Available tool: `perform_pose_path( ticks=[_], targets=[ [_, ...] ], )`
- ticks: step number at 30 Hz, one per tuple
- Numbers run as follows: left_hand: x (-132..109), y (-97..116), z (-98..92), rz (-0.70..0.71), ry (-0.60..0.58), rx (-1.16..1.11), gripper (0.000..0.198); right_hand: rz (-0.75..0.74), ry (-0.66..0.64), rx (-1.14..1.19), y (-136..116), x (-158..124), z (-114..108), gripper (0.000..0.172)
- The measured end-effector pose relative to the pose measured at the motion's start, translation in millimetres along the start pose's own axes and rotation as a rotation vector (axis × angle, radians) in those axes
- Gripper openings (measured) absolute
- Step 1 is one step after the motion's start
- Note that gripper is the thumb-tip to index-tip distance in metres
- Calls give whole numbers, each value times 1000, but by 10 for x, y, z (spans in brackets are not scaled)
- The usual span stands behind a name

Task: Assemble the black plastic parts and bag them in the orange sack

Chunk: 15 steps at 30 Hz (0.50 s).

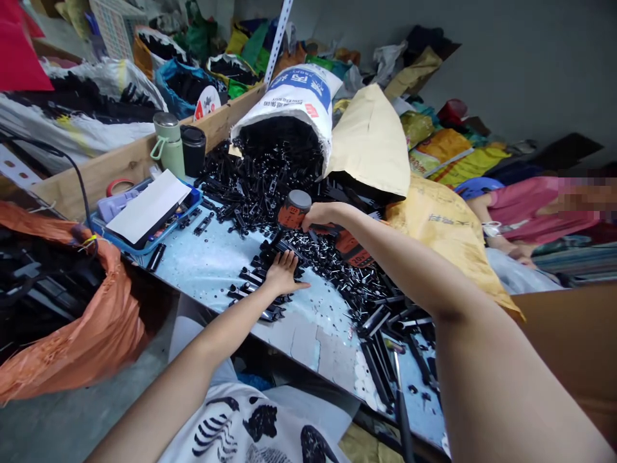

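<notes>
My right hand (322,215) is wrapped round the handle of an orange and black cordless drill (292,213), whose battery hangs towards the right. The drill's tip is hard to make out; it points down near the black parts by my left hand. My left hand (282,275) lies with fingers stretched and thumb out, resting against a row of black tube-like parts (250,278) on the table (193,257). Just beyond it spreads a heap of small screws (328,260). Behind the drill is a large pile of black parts (255,183).
A printed white sack (303,96) spills black parts at the back. On the left stand a blue tray (144,247), a green bottle (168,145) and a black cup (193,151). Longer black pieces (378,366) and a hammer-like tool (401,399) lie front right. Another person (525,209) sits at right.
</notes>
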<state>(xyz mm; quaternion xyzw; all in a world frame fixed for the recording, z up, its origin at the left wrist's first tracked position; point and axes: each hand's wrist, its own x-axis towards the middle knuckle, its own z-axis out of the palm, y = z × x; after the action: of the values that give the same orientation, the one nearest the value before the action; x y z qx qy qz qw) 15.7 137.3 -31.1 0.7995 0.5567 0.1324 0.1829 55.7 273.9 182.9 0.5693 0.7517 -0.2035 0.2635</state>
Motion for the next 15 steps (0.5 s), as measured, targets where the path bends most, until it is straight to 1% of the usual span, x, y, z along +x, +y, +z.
perform_pose_path(
  ticks=[2,4,8,12,15],
  targets=[
    [-1,-1,-7,4,-10,-7,102,-1,5,-14,-32,-56,16,12],
    [-9,3,-29,9,-7,-16,100,-2,5,-37,-87,-171,29,13],
    [-18,8,-68,13,-6,-10,99,-76,-49,-17,-208,-366,70,11],
    [27,-3,-71,21,-19,-7,103,-106,-50,5,-293,-344,158,16],
    [44,1,-95,13,-35,-4,102,-120,-30,-14,-360,-366,217,17]
  ],
)
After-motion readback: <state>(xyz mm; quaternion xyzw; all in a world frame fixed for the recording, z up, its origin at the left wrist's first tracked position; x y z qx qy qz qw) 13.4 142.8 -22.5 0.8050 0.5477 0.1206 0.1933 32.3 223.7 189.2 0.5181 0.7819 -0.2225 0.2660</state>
